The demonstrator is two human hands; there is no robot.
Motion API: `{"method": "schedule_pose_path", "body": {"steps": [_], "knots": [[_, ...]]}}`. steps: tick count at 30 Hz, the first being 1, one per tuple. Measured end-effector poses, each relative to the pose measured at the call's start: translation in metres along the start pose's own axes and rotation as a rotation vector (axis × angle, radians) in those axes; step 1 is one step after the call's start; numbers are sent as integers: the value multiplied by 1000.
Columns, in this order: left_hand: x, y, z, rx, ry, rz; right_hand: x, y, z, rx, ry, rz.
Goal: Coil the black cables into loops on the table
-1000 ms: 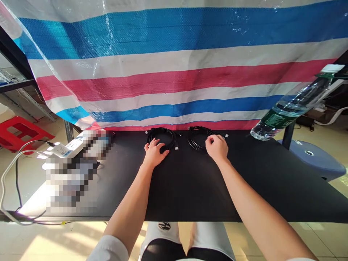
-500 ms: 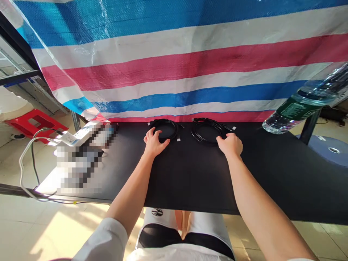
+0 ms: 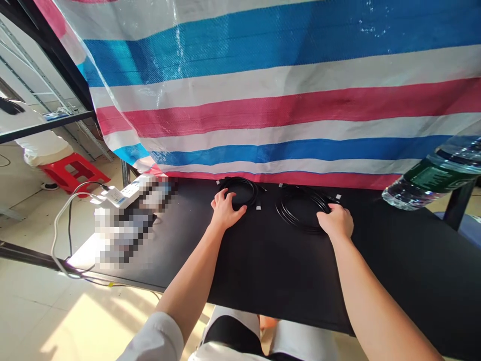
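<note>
Head view: on the black counter [image 3: 278,271], the left cable coil [image 3: 253,189] and the right cable coil [image 3: 287,214] lie apart near the far edge. Left hand [image 3: 227,209]: fingers spread wide over its coil's near-left side. Right hand [image 3: 336,220]: fingers bent at its coil's right side; whether they grip cannot be told. Open surface runs to the near edge; a bottle [image 3: 432,173] stands toward the far-right corner.
</note>
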State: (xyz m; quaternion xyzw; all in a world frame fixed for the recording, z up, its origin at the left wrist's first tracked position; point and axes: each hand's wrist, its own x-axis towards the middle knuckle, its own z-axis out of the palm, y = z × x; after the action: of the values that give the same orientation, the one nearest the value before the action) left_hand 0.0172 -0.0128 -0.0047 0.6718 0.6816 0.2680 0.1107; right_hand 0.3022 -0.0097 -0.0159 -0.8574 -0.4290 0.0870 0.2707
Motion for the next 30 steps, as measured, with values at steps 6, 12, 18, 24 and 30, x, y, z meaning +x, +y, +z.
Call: {"method": "schedule_pose_path", "body": {"steps": [6, 12, 18, 24, 30], "knots": [[0, 0, -1, -17, -23, -16, 6, 4, 5, 29, -33, -22], [0, -1, -1, -33, 10, -9, 6, 1, 5, -18, -38, -15], [-3, 1, -2, -37, -17, -20, 13, 9, 8, -13, -65, -14], [-4, 1, -4, -39, -23, -10, 7, 12, 4, 81, -69, -49], [0, 1, -5, -38, -43, -23, 3, 8, -6, 322, -51, 2]]}}
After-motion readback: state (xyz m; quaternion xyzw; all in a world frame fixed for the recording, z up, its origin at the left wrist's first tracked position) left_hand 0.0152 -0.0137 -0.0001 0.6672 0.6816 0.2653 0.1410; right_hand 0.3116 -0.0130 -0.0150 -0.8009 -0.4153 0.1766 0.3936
